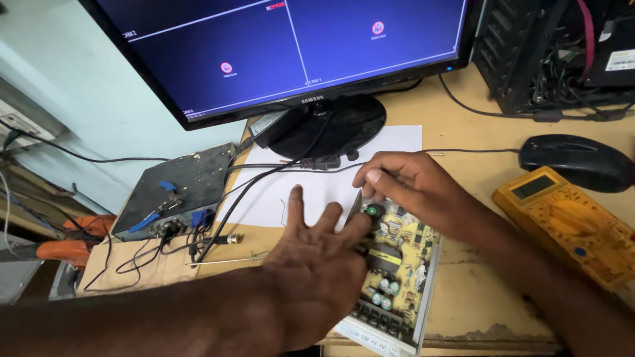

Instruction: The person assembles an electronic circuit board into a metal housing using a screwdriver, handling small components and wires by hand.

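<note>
Head view: your left hand (316, 264) lies flat, fingers spread, on the open power supply board (397, 264), while your right hand (413, 185), just beyond it, pinches the green-capped part (372, 211). The cover is off; the yellow multimeter (572, 221), right of both hands, sits untouched.

Soft, even daylight-like light fills the wooden desk (476, 125), brightest on the white sheet of paper (390, 142), while the monitor (291, 46) glows deep blue without glare. Both forearms at the frame's bottom fall into heavy shadow. The left hand (317, 264) casts a faint shadow; edges bend slightly with wide-angle distortion, and focus holds mostly sharp.
</note>
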